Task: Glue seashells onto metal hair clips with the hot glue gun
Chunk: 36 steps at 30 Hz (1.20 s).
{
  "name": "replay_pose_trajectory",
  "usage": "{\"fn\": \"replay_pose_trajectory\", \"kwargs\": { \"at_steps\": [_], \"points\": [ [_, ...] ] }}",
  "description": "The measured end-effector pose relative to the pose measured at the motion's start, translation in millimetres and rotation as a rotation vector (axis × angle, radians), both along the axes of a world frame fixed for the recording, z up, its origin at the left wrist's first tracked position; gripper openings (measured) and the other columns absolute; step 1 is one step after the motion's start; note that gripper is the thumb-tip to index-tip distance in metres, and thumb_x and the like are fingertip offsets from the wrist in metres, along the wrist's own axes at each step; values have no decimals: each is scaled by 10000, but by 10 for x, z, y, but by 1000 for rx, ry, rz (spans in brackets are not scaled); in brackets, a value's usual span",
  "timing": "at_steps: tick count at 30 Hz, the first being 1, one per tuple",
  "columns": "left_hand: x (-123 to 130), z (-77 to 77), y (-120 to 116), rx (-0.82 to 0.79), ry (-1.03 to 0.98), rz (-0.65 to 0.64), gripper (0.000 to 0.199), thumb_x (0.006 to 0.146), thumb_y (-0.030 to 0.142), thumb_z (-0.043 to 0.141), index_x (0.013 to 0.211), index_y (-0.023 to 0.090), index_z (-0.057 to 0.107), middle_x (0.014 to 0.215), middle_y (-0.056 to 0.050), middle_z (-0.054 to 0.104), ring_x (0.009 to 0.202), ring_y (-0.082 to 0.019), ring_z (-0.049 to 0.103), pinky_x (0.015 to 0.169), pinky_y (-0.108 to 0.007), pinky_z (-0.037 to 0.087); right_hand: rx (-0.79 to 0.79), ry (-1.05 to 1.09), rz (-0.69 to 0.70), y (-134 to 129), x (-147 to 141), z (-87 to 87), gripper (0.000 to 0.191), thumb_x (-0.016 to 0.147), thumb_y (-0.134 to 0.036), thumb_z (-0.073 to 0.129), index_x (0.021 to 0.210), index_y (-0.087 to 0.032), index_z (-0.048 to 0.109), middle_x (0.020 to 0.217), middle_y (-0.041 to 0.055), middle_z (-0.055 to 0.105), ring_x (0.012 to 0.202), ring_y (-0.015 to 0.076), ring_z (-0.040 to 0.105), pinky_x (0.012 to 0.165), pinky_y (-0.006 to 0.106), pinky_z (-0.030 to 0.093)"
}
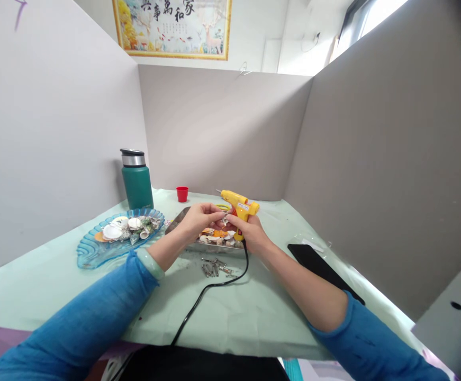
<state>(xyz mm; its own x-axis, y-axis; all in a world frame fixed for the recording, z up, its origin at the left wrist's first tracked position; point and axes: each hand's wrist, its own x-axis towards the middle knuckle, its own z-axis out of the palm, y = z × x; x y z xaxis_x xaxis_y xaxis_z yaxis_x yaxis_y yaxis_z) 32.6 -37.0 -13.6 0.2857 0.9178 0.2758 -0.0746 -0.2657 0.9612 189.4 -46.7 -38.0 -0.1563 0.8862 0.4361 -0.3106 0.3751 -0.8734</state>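
Note:
My left hand [201, 218] is closed in a pinch on a small pale piece [225, 218], too small to name. My right hand [253, 230] is closed round the handle of a yellow hot glue gun [236, 199], its nozzle pointing left and slightly up. The right thumb reaches across to the same small piece, so the fingertips of both hands meet. Below them is a metal tray [222, 250] of mixed seashells [217, 239], partly hidden by my hands. Several small silvery metal clips [213, 268] lie loose on the table in front of the tray.
A blue shell-shaped dish [89, 254] with seashells [113, 230] sits at left, a green bottle [137, 185] behind it. A red cup [182, 194] stands farther back. At right lies a black flat object [321, 270]. The gun's black cord [202, 292] crosses the table; grey panels enclose it.

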Motion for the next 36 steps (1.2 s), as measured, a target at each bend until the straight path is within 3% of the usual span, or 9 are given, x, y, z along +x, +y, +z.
{"fn": "replay_pose_trajectory", "kwargs": {
  "at_steps": [6,16,24,36],
  "points": [
    [33,-6,-26,38,46,31,219,678,290,737,737,116,618,626,-31,647,589,-135,634,614,-270,534,-30,-4,-20,10,5,-4,255,629,-321,740,814,-196,617,760,2,629,701,170,610,717,363,532],
    [-22,49,-5,26,87,17,269,724,338,696,864,124,611,755,-37,652,664,-135,645,660,-284,543,-120,110,-31,99,30,-30,322,601,-326,767,834,-175,605,744,-8,597,637,119,561,598,290,524],
    [-22,4,53,183,246,136,195,722,303,678,784,137,596,614,-30,636,559,-136,623,535,-243,513,-57,50,14,43,10,-17,285,625,-284,753,845,-176,607,782,0,595,705,136,572,639,300,535],
    [-15,31,46,188,260,184,139,699,253,678,737,125,639,555,-19,621,514,-130,608,497,-227,497,-49,22,28,46,14,-25,270,615,-272,759,837,-195,628,790,-5,619,704,146,602,701,330,545]
  ]
}}
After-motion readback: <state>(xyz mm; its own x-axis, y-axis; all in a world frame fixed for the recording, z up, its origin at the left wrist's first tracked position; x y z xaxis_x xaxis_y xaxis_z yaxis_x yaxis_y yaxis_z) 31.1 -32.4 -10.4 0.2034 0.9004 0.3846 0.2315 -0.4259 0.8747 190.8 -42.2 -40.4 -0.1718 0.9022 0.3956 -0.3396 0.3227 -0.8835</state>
